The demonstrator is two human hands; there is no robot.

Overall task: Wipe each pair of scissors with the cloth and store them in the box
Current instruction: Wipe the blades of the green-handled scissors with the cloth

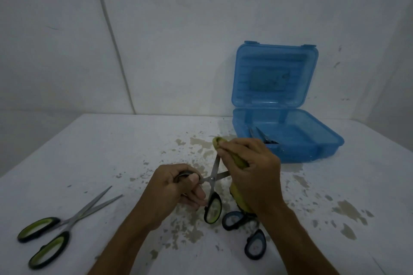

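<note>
Over the stained white table (93, 152), my left hand (176, 187) grips one handle of the open green-handled scissors (213, 185) while my right hand (252, 167), closed around the yellow-green cloth (218, 142), wipes a blade tip; next, I judge, comes storing them in the open blue box (312, 149) behind.

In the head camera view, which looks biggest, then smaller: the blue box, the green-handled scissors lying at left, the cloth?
1. Blue box, lid open, clearly largest.
2. Green-handled scissors, though nearness to the camera enlarges them.
3. Cloth, smallest visible, but the right hand hides much of it.
</note>
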